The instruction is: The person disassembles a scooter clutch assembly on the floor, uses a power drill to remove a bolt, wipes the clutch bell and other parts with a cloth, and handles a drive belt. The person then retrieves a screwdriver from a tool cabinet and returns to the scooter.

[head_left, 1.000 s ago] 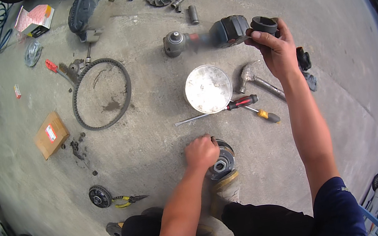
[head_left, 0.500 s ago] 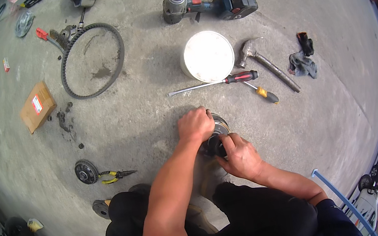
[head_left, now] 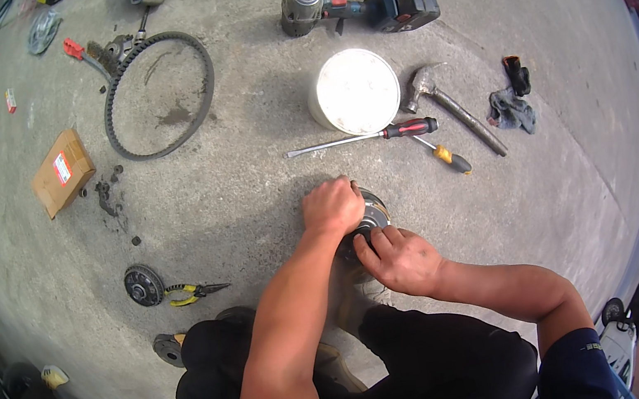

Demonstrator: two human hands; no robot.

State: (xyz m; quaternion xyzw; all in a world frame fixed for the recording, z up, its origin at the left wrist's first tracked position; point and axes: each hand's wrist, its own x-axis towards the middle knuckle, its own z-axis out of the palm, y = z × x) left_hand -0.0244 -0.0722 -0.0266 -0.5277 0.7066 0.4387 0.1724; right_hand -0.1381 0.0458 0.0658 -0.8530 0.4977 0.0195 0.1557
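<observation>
Just ahead of the dark-trousered knees [head_left: 395,336], the left hand [head_left: 332,207] curls round the rim of a round, grey metal pulley-like assembly [head_left: 376,210] — apparently to steady it. The right hand [head_left: 406,261], half-closed with fingers bent, partly covers its hub [head_left: 369,224], perhaps for alignment — fingertip contact is hidden, so any grip cannot be told.

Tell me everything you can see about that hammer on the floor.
The hammer looks worn, grey and metallic, with a curved head and a long, straight handle. It lies on the concrete floor, head close beside the white tub, handle slanting toward the picture's lower right. Nothing but the floor clearly touches it.
</observation>
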